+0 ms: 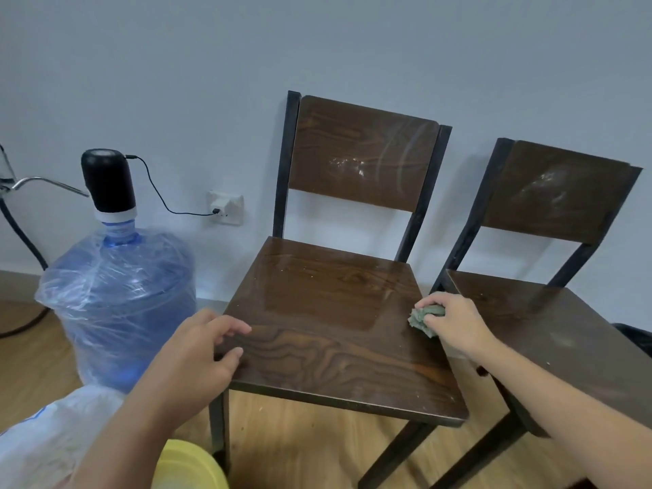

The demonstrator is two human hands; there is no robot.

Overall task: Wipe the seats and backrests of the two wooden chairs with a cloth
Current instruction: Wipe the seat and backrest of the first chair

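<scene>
Left hand [197,351], palm down, fingers loosely curled and slightly spread, forearm entering from the near left. Right hand [448,322], fingers closed in a fist-like grip, forearm extended from the near right, wrist straight.
</scene>
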